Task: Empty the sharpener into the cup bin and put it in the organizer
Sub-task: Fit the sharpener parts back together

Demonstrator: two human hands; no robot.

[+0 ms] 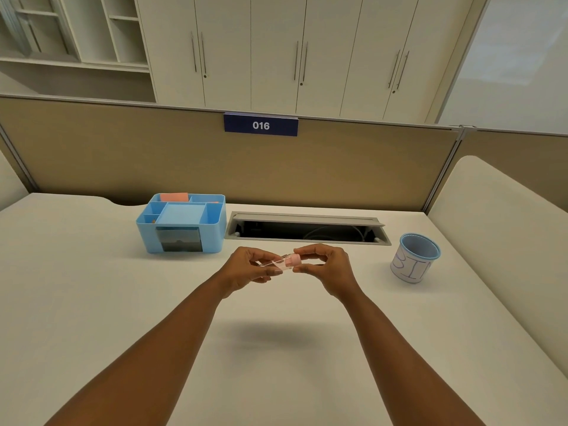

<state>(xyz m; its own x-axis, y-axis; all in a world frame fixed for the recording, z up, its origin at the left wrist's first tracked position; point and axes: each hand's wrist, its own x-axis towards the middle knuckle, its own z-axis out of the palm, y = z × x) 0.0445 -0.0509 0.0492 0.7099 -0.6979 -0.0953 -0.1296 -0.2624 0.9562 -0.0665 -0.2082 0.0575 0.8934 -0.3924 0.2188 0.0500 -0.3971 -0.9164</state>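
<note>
Sharpener [284,262] is held in mid-air above the desk [92,302], centre of view, between both hands. Clear shavings case sits toward the left, pink body toward the right. Left hand [246,267] pinches the clear end, fingers [273,272] closed on it. Right hand [325,265] pinches the pink end, also closed on it. Cannot tell whether the two halves are already parting; too small and partly covered.

Step, by my read: opening the sharpener, not yet emptying. It is nowhere near the cup bin [415,259], which stands well apart to the right, upright, mouth open, "BIN" handwritten on its side.

Next move calls for: pull or twist the halves apart without spilling over the desk, carry the case to the right over the cup's mouth, then tip. Risk: shavings drop short of the bin.

Blue organizer [181,222] stands at rear left, well apart, with several open compartments on top; that is the final drop.
</note>
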